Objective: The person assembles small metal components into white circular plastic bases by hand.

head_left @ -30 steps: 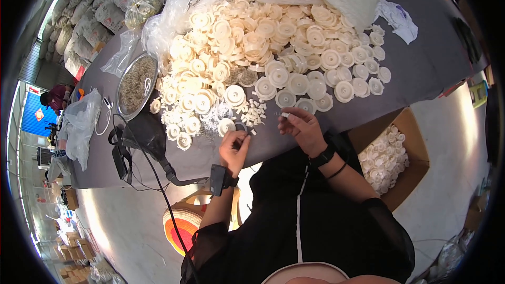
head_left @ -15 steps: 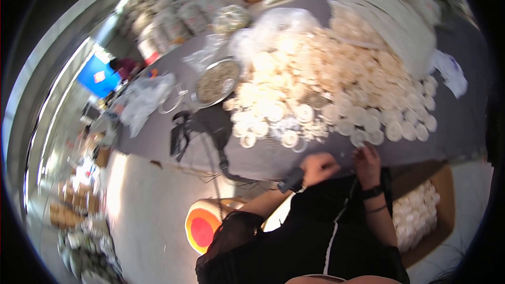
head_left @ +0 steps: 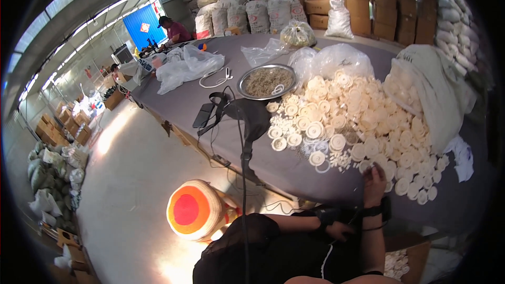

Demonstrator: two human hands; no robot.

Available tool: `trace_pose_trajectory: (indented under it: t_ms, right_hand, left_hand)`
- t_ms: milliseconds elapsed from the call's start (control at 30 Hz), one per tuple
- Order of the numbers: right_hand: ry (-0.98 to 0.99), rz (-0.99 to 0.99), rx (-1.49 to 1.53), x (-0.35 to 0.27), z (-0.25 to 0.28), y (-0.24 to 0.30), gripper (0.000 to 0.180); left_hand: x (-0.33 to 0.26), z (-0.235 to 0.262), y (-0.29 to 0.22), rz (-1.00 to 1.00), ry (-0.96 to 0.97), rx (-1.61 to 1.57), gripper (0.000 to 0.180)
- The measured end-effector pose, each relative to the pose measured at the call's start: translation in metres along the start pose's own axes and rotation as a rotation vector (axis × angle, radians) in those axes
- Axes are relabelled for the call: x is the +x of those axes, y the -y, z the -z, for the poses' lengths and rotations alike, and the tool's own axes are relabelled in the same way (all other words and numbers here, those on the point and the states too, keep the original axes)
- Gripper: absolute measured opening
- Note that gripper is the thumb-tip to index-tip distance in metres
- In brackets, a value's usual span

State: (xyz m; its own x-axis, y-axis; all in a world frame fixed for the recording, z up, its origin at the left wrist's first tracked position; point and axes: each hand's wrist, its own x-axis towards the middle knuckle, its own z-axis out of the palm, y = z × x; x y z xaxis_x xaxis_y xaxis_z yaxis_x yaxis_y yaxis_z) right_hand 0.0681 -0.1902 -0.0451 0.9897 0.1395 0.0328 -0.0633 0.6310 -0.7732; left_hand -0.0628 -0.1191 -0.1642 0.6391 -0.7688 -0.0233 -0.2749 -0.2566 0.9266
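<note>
Pale cream round pieces with raised rings (head_left: pixel 363 105) lie heaped on the grey-covered table. My right hand (head_left: pixel 374 185) is at the near edge of this heap, its fingers curled together. A small pale bit shows at the fingertips, too small to name. Black bands circle that wrist. Down by my lap, just left of my right forearm, is my left hand (head_left: pixel 340 230), with a black band at its wrist. Its fingers are partly hidden, and I see nothing in it. Small pale pegs (head_left: pixel 341 160) and a clear ring (head_left: pixel 322 167) lie in front of the heap.
A metal bowl of small brownish bits (head_left: pixel 266 82), a black strapped pouch (head_left: pixel 248 118) and clear bags (head_left: pixel 192 66) are on the table. A cable hangs over its edge. On the floor are an orange-and-red stool (head_left: pixel 190 211) and an open carton (head_left: pixel 415 263). A person (head_left: pixel 176 30) sits beyond.
The view has swung toward the room's left and far side. My left hand has drawn back from the table edge to my lap. My right hand stays by the heap's near edge.
</note>
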Motion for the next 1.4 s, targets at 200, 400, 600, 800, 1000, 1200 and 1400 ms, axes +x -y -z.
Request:
trace_pose_trajectory:
  t_ms: [200, 400, 600, 800, 1000, 1200, 1400]
  right_hand:
    - [0.039, -0.019, 0.018, -0.022, -0.021, 0.008, 0.019]
    - [-0.048, 0.009, -0.101, -0.047, -0.009, 0.009, 0.018]
    - [-0.054, 0.021, -0.097, -0.044, -0.016, 0.008, 0.019]
    - [0.006, 0.136, -0.415, -0.001, -0.003, 0.017, 0.022]
    - [0.083, 0.258, -0.53, 0.049, 0.004, 0.05, 0.024]
    - [0.025, 0.214, -0.392, 0.043, -0.015, 0.055, 0.026]
    - [0.104, 0.137, -0.258, 0.022, -0.011, 0.041, 0.023]
  left_hand:
    - [0.069, -0.019, -0.007, -0.049, -0.129, 0.224, 0.046]
    - [0.093, -0.004, -0.01, -0.077, -0.121, 0.334, 0.042]
    - [0.077, -0.009, -0.023, -0.075, -0.069, 0.382, 0.039]
    - [0.047, -0.01, -0.04, -0.06, 0.009, 0.43, 0.037]
    - [0.002, 0.021, -0.069, -0.082, 0.201, -0.517, 0.028]
    - [-0.015, 0.023, -0.01, 0.011, -0.211, 0.625, 0.025]
    - [0.042, 0.001, 0.069, 0.315, -0.785, 0.499, 0.032]
